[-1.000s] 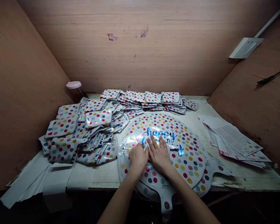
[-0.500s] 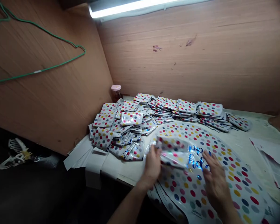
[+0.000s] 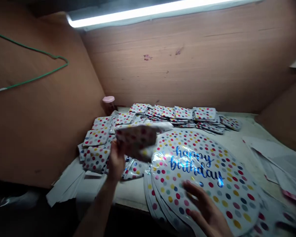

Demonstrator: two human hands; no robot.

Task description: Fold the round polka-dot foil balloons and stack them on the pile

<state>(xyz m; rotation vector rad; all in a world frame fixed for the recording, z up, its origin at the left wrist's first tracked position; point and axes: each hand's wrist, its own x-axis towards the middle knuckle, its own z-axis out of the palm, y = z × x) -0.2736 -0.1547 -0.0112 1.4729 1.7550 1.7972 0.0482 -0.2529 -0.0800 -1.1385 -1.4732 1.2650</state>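
My left hand (image 3: 117,161) grips a folded polka-dot foil balloon (image 3: 136,140), smeared by motion, in front of the piles at the left. Flat round foil balloons lie stacked on the table; the top balloon (image 3: 199,191) reads "happy birthday" in shiny blue letters. Over its lower part is my right hand (image 3: 204,210), fingers apart and holding nothing; I cannot tell if it touches the foil. Behind the held piece sits a heap of folded balloons (image 3: 96,158), partly hidden by it.
A row of folded balloon stacks (image 3: 184,113) runs along the back wall. A jar with a pink lid (image 3: 109,104) stands in the corner. White papers (image 3: 64,184) overhang the left edge; clear plastic bags (image 3: 278,161) lie right. A green hanger (image 3: 39,77) hangs left.
My left hand has carried the folded balloon left and up, off the flat stack, uncovering the lettering. My right hand has drawn back toward me. The camera view has shifted right.
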